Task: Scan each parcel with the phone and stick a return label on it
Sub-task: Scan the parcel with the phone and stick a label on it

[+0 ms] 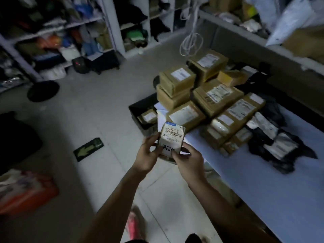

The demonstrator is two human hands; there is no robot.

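Both hands are holding one small parcel up in front of me, over the floor just off the near left corner of the table. My left hand is curling round the parcel's left edge, thumb on the front face; my right hand is pinching its lower right corner, fingertips pressing on the white return label with large black characters. Above that label I am seeing the barcoded shipping label.

Going by size: the table is carrying a big heap of brown boxes at its far left end, with dark plastic mailers lying to the right of them. A black crate is sitting at the far left edge with another little box inside.

I am not seeing the phone anywhere, so I cannot tell whether this parcel is scanned. My judgement: the label is being smoothed down. Risks: the lower edge looks to be wrapping round the parcel's curve and may crease or lift, and its top edge is sitting close below the barcode. The dim light could also spoil a scan.
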